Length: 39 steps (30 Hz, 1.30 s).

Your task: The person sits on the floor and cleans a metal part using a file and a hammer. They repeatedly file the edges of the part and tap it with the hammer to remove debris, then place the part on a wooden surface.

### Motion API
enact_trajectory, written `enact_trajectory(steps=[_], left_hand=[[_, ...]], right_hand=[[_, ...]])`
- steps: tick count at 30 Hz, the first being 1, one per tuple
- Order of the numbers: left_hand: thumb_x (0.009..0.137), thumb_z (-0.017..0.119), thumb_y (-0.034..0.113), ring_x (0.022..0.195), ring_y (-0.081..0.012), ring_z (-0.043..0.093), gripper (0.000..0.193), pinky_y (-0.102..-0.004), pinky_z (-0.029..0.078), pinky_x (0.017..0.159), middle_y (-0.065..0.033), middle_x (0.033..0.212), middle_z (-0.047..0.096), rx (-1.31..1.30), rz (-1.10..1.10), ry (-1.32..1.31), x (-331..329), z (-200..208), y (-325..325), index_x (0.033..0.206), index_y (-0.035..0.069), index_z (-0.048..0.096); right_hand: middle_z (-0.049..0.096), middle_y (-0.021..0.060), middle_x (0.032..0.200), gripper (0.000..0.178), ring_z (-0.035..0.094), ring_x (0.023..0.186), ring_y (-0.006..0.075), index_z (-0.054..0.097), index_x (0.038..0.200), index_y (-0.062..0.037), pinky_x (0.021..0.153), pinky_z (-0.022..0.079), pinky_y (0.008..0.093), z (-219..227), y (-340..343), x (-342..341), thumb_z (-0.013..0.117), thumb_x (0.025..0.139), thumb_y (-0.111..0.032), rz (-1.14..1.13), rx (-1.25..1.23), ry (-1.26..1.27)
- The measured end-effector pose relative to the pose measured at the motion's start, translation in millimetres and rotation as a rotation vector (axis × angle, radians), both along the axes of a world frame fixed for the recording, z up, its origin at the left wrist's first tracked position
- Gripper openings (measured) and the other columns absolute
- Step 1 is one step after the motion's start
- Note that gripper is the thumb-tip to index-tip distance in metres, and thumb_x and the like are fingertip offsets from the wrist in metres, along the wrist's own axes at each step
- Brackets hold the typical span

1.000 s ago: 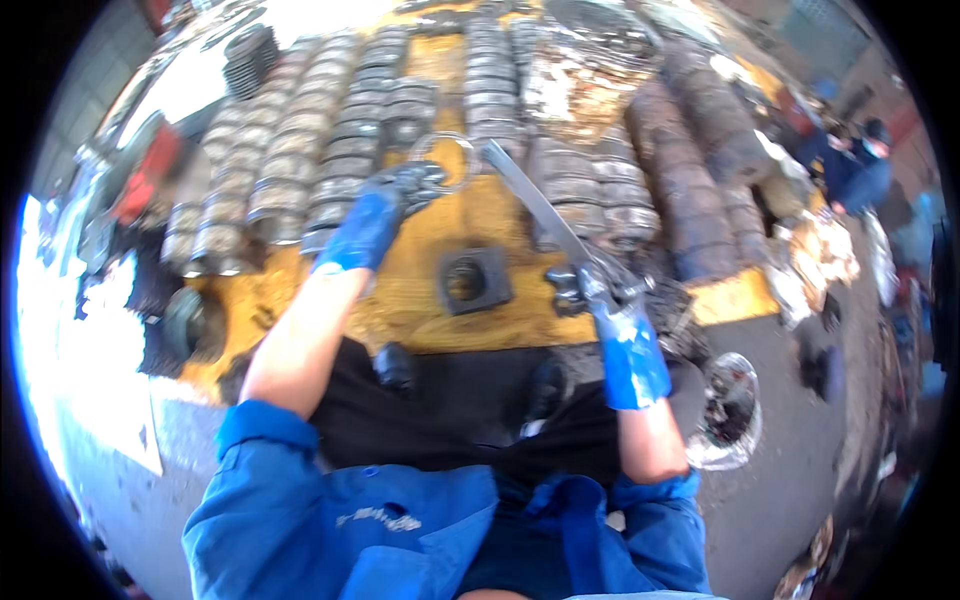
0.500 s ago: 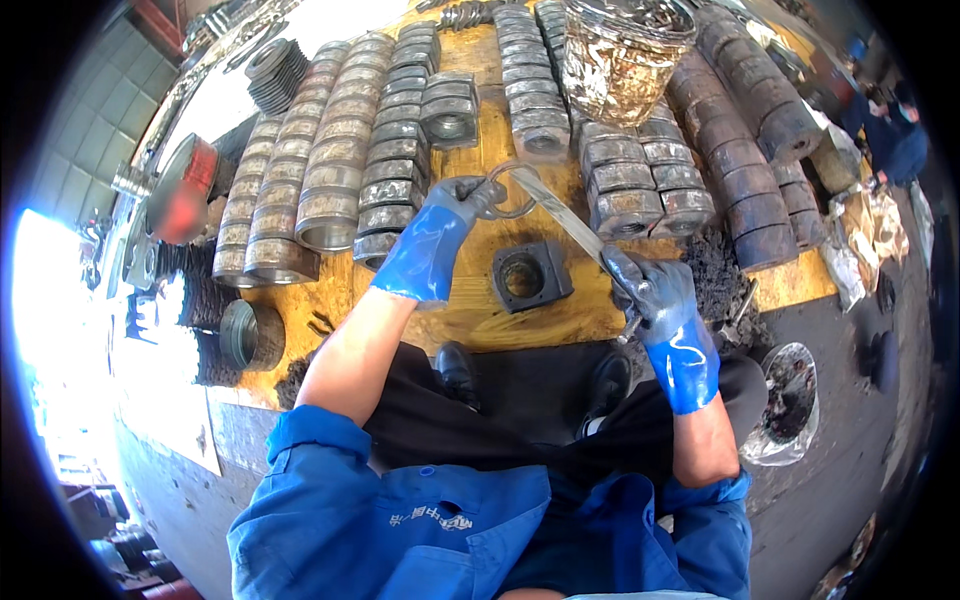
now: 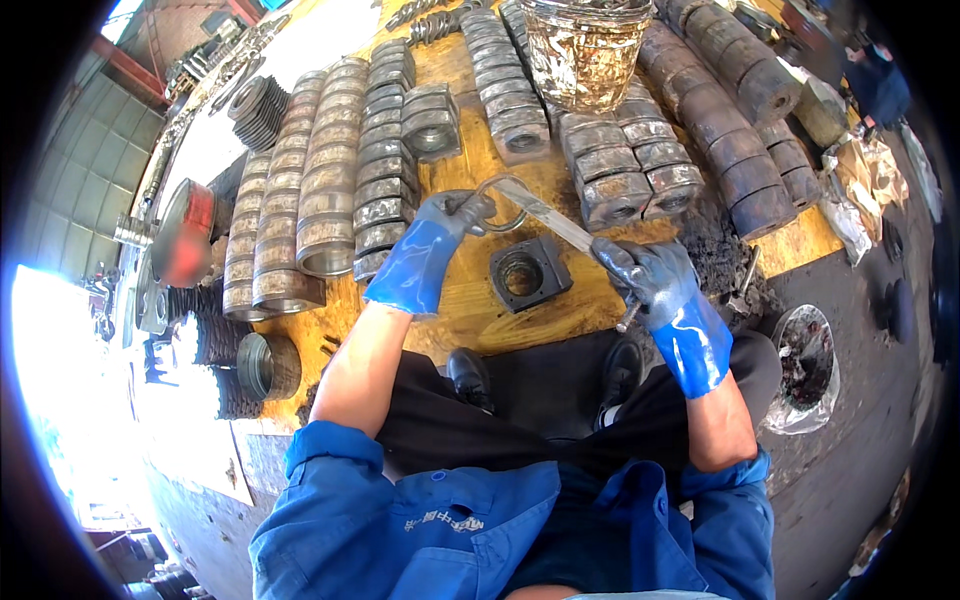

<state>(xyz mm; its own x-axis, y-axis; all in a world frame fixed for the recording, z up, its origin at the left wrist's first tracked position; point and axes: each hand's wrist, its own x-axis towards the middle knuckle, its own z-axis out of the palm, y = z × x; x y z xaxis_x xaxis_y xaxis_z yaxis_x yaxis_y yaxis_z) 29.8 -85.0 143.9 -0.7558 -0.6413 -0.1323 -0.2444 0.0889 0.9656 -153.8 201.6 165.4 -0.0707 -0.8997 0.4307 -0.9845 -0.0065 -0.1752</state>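
Note:
My left hand [image 3: 425, 250], in a blue glove with a grey palm, pinches a thin metal ring [image 3: 516, 224] at its left side. My right hand [image 3: 665, 295], gloved alike, is closed round the near end of a long flat file [image 3: 556, 220]. The file slants up to the left, and its far end lies against the ring's upper part. Whether it passes over or through the ring I cannot tell. Below them, on the yellow board [image 3: 455, 320], sits a dark square metal block [image 3: 548, 285] with a round hole.
Rows of stacked metal rings [image 3: 333, 170] stand to the left, and rows of square blocks [image 3: 612, 190] to the right. A grimy bucket [image 3: 585, 60] stands at the back. Dark shavings [image 3: 715, 270] lie beside my right hand, near a plastic-lined container [image 3: 808, 365].
The file and ring are still held together; the ring is tilted flatter and the file has shifted slightly. My view has swung a little, shifting the surroundings.

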Motion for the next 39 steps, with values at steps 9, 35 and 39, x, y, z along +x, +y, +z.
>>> enact_trajectory(steps=[9, 35, 39], left_hand=[[0.091, 0.065, 0.026, 0.084, -0.0140, 0.063, 0.032, -0.0276, 0.050, 0.077, -0.0074, 0.095, 0.070, -0.091, -0.110, -0.028, -0.3, 17.4, 18.5, 0.107, -0.002, 0.067], [0.091, 0.056, -0.002, 0.092, -0.0159, 0.063, 0.023, -0.0273, 0.052, 0.079, -0.0106, 0.104, 0.068, -0.254, -0.010, 0.392, -9.5, -79.7, -55.7, 0.111, -0.002, 0.065], [0.091, 0.056, -0.001, 0.093, -0.0174, 0.063, 0.023, -0.0282, 0.051, 0.081, -0.0109, 0.106, 0.068, -0.349, -0.011, 0.335, -19.5, -44.9, -37.4, 0.112, -0.001, 0.065]], right_hand=[[0.062, 0.0111, 0.064, 0.023, 0.059, 0.052, 0.0255, 0.067, 0.112, -0.0155, 0.047, 0.047, 0.0377, -14.5, 5.8, -12.2, 0.061, 0.090, -0.019, -0.020, -0.121, -0.075], [0.070, 0.0143, 0.088, 0.041, 0.067, 0.060, 0.0176, 0.057, 0.119, 0.0033, 0.051, 0.057, 0.0294, -63.7, -31.3, 40.2, 0.057, 0.096, -0.030, -0.022, 0.133, -2.476], [0.070, 0.0134, 0.087, 0.046, 0.065, 0.056, 0.0159, 0.057, 0.120, 0.0029, 0.048, 0.057, 0.0285, -66.7, -30.1, 18.3, 0.056, 0.095, -0.035, -0.015, 0.164, -2.361]])
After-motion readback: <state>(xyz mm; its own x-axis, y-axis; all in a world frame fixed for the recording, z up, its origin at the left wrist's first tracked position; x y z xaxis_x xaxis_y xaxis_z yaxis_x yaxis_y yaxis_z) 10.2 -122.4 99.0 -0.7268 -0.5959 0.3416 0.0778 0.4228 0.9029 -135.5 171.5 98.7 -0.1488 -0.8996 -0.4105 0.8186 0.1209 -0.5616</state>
